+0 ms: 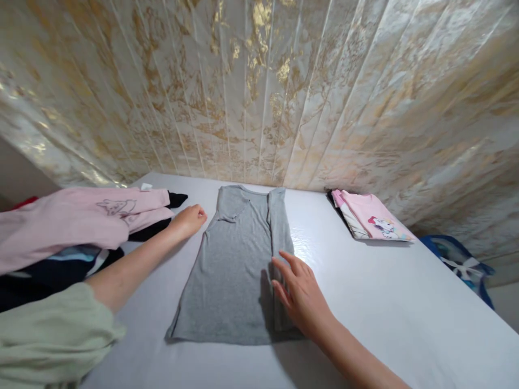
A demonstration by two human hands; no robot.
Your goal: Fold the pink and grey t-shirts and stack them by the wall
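A grey long-sleeved shirt [239,270] lies spread on the white table in the middle of the view, its neckline at the far end. One sleeve is folded in lengthwise along the right side. The upper left part is creased near the shoulder, with a fold across it. My left hand [190,220] is closed, just left of the shirt's shoulder and apart from it; no item shows in its fingers. Above the folded right sleeve, my right hand [298,289] has its fingers apart and holds nothing; whether the fingertips touch the fabric I cannot tell.
On the left lies a loose heap of clothes, with a pink garment [81,216] over dark ones [57,273]. A folded stack [373,216] with a pink printed top sits at the back right. Beyond the table [365,302] stands a blue-rimmed container [462,265]. A patterned curtain [251,97] hangs behind.
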